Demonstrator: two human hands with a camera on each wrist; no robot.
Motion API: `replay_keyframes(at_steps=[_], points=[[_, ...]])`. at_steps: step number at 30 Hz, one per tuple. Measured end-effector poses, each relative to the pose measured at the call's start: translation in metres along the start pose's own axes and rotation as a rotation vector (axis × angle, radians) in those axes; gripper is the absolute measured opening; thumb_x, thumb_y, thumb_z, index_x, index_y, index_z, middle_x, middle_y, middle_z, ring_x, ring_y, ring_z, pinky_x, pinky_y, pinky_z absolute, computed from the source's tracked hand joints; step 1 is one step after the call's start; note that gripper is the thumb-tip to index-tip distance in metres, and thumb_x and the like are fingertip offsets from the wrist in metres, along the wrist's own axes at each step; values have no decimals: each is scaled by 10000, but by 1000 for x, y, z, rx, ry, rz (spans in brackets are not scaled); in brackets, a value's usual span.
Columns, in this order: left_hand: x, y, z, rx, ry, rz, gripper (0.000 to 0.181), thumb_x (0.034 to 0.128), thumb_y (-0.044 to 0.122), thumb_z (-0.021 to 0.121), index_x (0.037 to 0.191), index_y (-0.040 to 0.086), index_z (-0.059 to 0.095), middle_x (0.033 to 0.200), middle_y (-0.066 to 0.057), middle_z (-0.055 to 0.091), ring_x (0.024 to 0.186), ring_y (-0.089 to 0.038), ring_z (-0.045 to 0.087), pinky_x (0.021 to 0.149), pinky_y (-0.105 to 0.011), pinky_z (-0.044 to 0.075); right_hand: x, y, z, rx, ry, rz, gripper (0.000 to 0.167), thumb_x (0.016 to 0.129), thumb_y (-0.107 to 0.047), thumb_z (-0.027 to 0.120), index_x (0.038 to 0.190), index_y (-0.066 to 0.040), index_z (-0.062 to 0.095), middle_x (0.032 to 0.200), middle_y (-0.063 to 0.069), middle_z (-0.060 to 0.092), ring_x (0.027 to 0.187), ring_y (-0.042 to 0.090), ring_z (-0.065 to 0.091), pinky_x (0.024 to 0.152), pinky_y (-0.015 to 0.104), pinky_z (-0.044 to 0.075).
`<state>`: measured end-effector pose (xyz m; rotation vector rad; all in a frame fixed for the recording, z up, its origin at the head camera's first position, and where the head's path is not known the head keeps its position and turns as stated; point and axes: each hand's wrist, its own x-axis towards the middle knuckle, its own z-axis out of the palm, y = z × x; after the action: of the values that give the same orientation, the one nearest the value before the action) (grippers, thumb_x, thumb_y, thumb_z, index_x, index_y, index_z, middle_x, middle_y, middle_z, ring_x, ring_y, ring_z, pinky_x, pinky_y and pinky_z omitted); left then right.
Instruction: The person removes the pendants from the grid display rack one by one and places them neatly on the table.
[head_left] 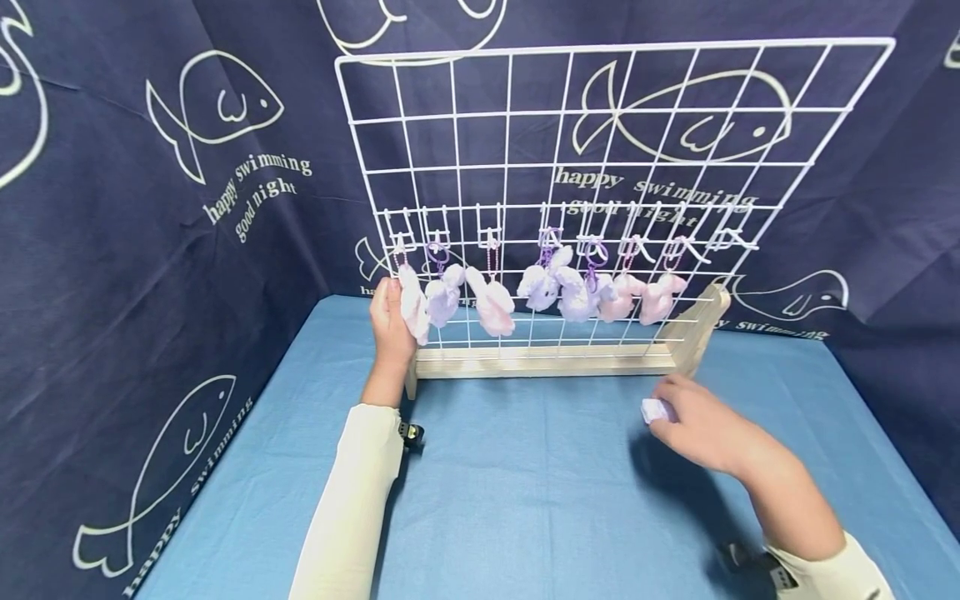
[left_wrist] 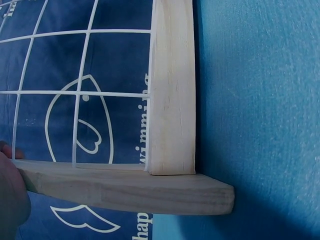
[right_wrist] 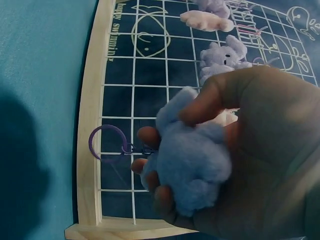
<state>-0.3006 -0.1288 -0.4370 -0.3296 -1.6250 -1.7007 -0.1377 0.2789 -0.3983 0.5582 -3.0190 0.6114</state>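
My left hand [head_left: 392,325] grips the left wooden side board [left_wrist: 125,187] of a white wire grid rack [head_left: 611,167], beside a white plush keychain [head_left: 413,307]. My right hand [head_left: 701,423] is above the blue cloth, in front of the rack's right end. It holds a lavender plush keychain [right_wrist: 192,160] with its fingers curled round the body. A purple ring [right_wrist: 108,143] sticks out past the fingertips in the right wrist view. Only a small part of that plush shows in the head view.
Several pink and lavender plush keychains, such as a pink rabbit [head_left: 492,307], hang from hooks along the grid. A hook [head_left: 729,239] at the far right holds nothing. The rack's wooden base bar [head_left: 543,362] rests on the blue cloth [head_left: 525,500]. Dark fish-print curtains [head_left: 97,275] surround it.
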Motion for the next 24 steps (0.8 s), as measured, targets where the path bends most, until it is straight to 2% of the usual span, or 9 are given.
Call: replay_keyframes(at_steps=[3, 7, 9, 11, 15, 19, 22, 24], points=[[0, -1, 0, -19, 0, 1, 300, 1106, 143, 414, 852, 86, 563, 777, 147, 484, 741, -25, 462, 669, -169, 373, -1, 1, 0, -10, 28, -28, 103, 877, -111, 672, 964, -58, 687, 1018, 90, 641, 901, 242, 595, 811, 440, 492], [0, -1, 0, -30, -6, 6, 293, 1104, 159, 417, 847, 132, 554, 775, 145, 481, 737, -25, 460, 662, -169, 370, -2, 2, -1, -11, 73, -56, 189, 867, -60, 678, 1043, 5, 704, 1135, 191, 676, 1012, 376, 643, 905, 562, 500], [-1, -1, -1, -28, -10, 12, 292, 1103, 159, 412, 845, 147, 547, 774, 145, 476, 737, -27, 457, 662, -170, 369, -3, 3, -1, -7, 88, -67, 222, 862, -59, 705, 1064, 34, 712, 1164, 222, 677, 1037, 402, 651, 926, 583, 501], [-1, -1, -1, -24, -12, 16, 294, 1104, 164, 409, 840, 155, 539, 772, 145, 471, 738, -30, 454, 665, -172, 368, -3, 4, -1, -2, 98, -76, 252, 850, -66, 736, 1074, 50, 721, 1168, 231, 681, 1035, 392, 658, 923, 574, 509], [-1, -1, -1, -12, -10, 20, 297, 1099, 145, 404, 833, 115, 532, 774, 139, 466, 744, -37, 451, 675, -178, 368, -2, 7, -1, 2, 91, -67, 271, 815, -109, 817, 1045, 17, 746, 1122, 181, 693, 977, 307, 651, 858, 493, 525], [-1, -1, -1, -6, -10, 19, 290, 1095, 124, 398, 837, 111, 531, 776, 139, 463, 747, -33, 450, 679, -177, 368, -2, 8, 0, 6, 68, -24, 267, 779, -175, 873, 977, -37, 759, 1010, 86, 677, 883, 202, 602, 758, 381, 504], [-1, -1, -1, -1, -11, 20, 293, 1092, 118, 395, 829, 82, 520, 773, 135, 456, 740, -31, 444, 675, -176, 363, -3, 9, 1, 9, 44, 27, 280, 785, -242, 892, 946, -51, 767, 973, 70, 664, 850, 184, 593, 732, 366, 499], [0, -1, -1, 5, -11, 23, 296, 1090, 104, 394, 824, 40, 507, 771, 131, 451, 735, -33, 438, 675, -175, 358, -2, 10, 3, 9, 25, 62, 310, 792, -278, 894, 949, -43, 768, 990, 105, 672, 851, 207, 604, 738, 388, 506]])
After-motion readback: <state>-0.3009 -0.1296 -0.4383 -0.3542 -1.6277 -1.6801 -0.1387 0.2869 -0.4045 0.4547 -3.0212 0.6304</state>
